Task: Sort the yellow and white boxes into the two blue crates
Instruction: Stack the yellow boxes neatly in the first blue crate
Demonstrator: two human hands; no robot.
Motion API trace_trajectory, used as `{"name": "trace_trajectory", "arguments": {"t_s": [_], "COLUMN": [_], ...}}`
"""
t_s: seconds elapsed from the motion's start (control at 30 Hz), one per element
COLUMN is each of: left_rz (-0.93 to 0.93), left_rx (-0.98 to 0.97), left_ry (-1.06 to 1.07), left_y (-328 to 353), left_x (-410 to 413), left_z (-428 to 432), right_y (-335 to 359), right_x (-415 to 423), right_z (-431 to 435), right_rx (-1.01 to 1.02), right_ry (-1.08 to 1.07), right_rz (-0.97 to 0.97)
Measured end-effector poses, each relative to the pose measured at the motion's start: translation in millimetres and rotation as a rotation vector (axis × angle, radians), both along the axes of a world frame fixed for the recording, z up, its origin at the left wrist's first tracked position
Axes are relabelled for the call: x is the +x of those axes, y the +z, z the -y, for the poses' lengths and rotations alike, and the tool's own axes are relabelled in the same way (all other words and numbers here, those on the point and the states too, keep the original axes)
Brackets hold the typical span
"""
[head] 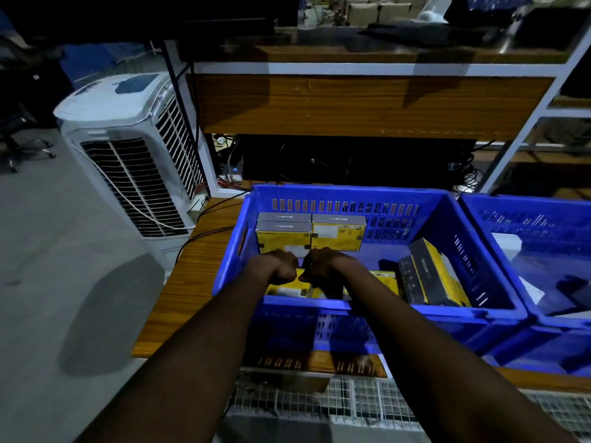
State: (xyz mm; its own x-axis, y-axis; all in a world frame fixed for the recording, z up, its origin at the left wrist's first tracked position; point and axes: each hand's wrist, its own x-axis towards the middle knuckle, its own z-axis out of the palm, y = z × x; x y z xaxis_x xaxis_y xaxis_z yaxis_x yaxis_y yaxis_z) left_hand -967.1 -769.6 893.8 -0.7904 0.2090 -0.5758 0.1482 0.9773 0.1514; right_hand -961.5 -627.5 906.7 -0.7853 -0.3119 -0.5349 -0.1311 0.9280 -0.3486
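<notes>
Left hand (279,266) and right hand (323,266), fingers curled downward, meet over a yellow cardboard box (287,287) at the near wall of the slotted blue plastic crate (351,190) at frame centre; whether they grip it cannot be told.

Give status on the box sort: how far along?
Done: back yellow boxes stand along the left crate far wall, and a white box lies in the right crate. In hand: left hand and right hand reach onto the near yellow box; grip hidden. Left: leaning boxes sit untidily at the left crate's right side; no unsorted pile in view.
</notes>
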Motion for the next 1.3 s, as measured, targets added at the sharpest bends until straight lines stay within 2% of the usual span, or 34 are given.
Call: {"name": "trace_trajectory", "arguments": {"t_s": [0.17,0.37,0.53,0.6,0.67,0.77,0.83,0.93,1.03,1.13,1.23,1.3], "left_rz": [0.058,0.009,-0.005,-0.06,-0.132,-0.313,-0.387,-0.415,-0.423,-0.325,-0.067,0.053], "left_rx": [0.05,0.048,0.096,0.144,0.261,0.502,0.591,0.65,0.767,0.818,0.904,0.931], "left_ry": [0.029,0.033,0.018,0.038,0.102,0.27,0.378,0.477,0.596,0.652,0.519,0.494], "left_y": [5,5,21,26,32,45,54,57,54,49,58,63], "left_x": [3,2,2,-1,-4,-10,-14,-17,-12,-7,2,9], "left_z": [-1,11,12,13,14,10,5,-2,-10,-16,-27,-31], "right_y": [5,5,3,2,3,9,13,14,11,10,7,11], "right_x": [7,10,3,-1,-2,-1,-2,3,3,1,3,7], "right_z": [2,0,-2,-6,-10,-13,-17,-27,-35,-34,-34,-33], "right_rx": [-0.014,-0.122,-0.217,-0.355,-0.592,-0.895,-1.034,-1.168,-1.191,-1.132,-1.054,-1.115], "right_ry": [-0.006,-0.067,-0.132,-0.227,-0.398,-0.649,-0.757,-0.817,-0.848,-0.93,-0.98,-1.009], "right_rz": [-0.012,-0.022,-0.116,-0.166,-0.198,-0.198,-0.222,-0.11,-0.074,-0.189,-0.292,-0.272]}}
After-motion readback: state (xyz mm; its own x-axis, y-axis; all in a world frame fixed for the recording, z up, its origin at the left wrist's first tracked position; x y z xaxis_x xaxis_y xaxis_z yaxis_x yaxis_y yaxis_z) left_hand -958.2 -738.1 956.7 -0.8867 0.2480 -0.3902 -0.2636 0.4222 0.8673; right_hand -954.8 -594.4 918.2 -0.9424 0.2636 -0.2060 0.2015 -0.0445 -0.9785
